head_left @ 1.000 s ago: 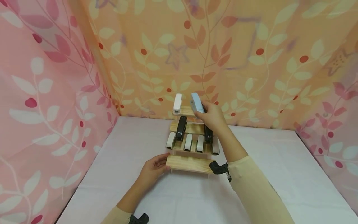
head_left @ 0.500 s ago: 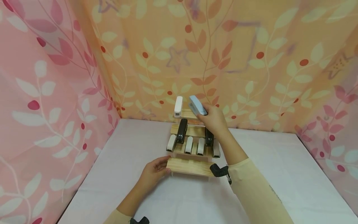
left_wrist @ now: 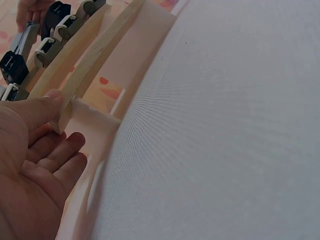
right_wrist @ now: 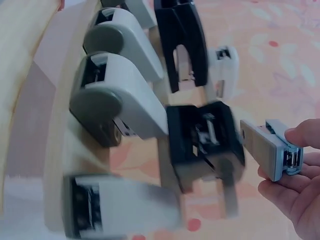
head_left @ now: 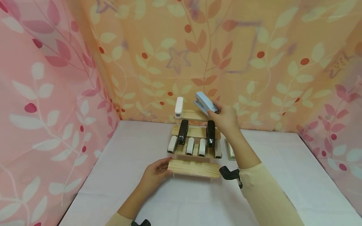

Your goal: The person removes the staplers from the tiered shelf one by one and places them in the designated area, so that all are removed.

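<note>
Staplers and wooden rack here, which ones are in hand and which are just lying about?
In hand:
light blue stapler, gripped by right hand
wooden rack, touched by left hand

Lying about:
white stapler on top step
black staplers
flat box

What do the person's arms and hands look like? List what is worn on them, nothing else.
Both arms wear long, pale cream sleeves that end short of the wrists. A small black camera mount sits on the right wrist, and another black one shows at the left sleeve near the bottom edge of the head view. The left hand and right hand are bare: no gloves, rings or watch visible.
</note>
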`<state>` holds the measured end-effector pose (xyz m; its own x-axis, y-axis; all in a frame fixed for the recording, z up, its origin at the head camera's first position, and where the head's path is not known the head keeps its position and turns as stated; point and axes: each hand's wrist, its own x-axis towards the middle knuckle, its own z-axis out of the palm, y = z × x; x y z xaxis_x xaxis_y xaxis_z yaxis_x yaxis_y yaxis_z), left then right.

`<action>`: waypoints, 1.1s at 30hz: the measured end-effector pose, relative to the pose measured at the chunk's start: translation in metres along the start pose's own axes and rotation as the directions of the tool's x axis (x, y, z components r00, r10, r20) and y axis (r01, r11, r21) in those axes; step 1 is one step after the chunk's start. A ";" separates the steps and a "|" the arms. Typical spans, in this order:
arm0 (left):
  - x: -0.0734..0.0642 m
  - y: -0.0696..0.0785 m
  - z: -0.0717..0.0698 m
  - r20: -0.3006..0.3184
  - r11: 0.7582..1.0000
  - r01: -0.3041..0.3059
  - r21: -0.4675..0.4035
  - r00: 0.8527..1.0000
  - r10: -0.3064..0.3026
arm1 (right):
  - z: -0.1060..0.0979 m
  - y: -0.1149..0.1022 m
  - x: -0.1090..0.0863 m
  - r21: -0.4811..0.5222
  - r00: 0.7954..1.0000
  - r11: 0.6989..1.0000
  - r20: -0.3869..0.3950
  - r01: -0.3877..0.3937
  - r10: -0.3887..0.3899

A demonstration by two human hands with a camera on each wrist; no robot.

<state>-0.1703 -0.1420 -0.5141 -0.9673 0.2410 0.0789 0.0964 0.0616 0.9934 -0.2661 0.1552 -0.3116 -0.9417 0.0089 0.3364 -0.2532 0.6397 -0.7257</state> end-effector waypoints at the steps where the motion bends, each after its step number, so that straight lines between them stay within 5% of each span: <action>1: 0.000 0.000 0.000 0.000 1.000 0.004 0.000 1.000 -0.004 | -0.004 0.000 -0.002 0.005 1.000 1.000 -0.010 -0.003 0.003; 16: 0.001 -0.002 0.000 0.011 1.000 0.002 0.008 1.000 -0.002 | -0.047 0.015 -0.044 0.060 0.992 0.998 -0.129 0.001 0.007; 33: 0.002 -0.002 -0.001 -0.005 0.999 0.029 -0.020 1.000 -0.029 | -0.057 0.063 -0.085 0.098 0.970 0.995 -0.236 -0.033 0.056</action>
<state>-0.1730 -0.1424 -0.5159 -0.9709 0.2340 0.0508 0.0639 0.0488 0.9968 -0.1893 0.2384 -0.3520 -0.8752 0.2260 0.4278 -0.2424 0.5604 -0.7919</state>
